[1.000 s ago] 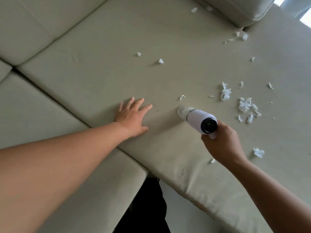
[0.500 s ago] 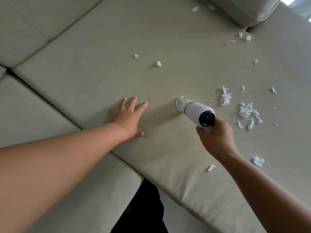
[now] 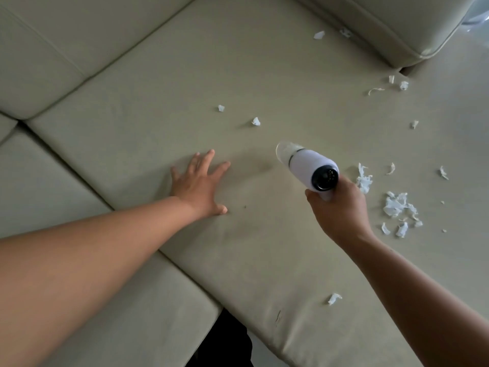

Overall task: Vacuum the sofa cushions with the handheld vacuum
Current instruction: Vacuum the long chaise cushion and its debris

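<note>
We count two hands and one handheld vacuum [image 3: 308,165] in the middle of the frame; our right hand [image 3: 340,210] is clenched around its handle, and the white body with the dark rear end points up and to the left, so that the clear front cup [image 3: 287,152] comes down to the large seat cushion [image 3: 164,107]; inside this cup we see some white scraps, but we cannot count them; our left hand [image 3: 199,185] lies flat on the same cushion, left of the vacuum, fingers spread and grasping nothing; of cushions we count two seat cushions, the large one in the centre and another [image 3: 79,260] in the lower left, and one back cushion [image 3: 397,25] in the upper right; white paper scraps are scattered over the right half; one dense pile [image 3: 398,206] is at the right of our right hand, one torn piece [image 3: 364,178] just beside the knuckles, two small bits [image 3: 256,121] above the vacuum, one scrap [image 3: 334,298] in the lower part near our right forearm, and several more toward the upper right corner.
</note>
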